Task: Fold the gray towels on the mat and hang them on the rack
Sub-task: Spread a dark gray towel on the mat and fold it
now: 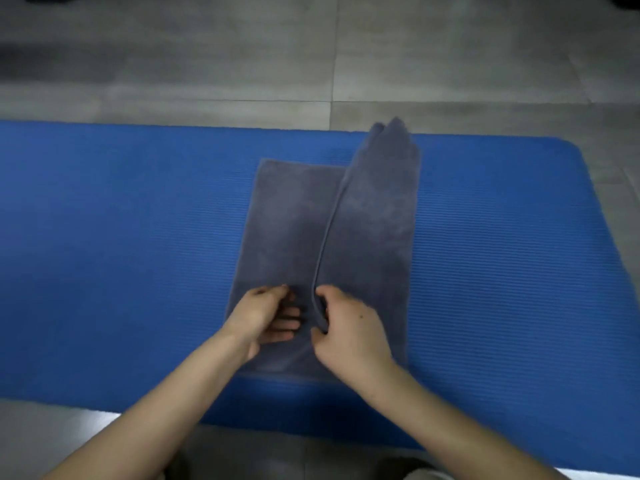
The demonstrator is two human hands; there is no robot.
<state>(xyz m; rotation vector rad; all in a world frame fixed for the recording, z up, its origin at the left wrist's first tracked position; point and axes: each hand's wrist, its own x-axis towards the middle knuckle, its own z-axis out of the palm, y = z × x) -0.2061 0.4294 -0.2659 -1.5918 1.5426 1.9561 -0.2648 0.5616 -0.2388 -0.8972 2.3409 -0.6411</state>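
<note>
A gray towel lies lengthwise on the blue mat, its right part folded over towards the middle, with the far end poking past the mat's far edge. My right hand pinches the folded edge near the towel's near end. My left hand rests palm-up on the left part of the towel beside it, fingers loosely curled and holding nothing that I can see. No rack is in view.
Gray tiled floor stretches beyond the mat. The mat's far right corner is rounded. Broad blue areas of mat lie left and right of the towel. My knees show at the bottom edge.
</note>
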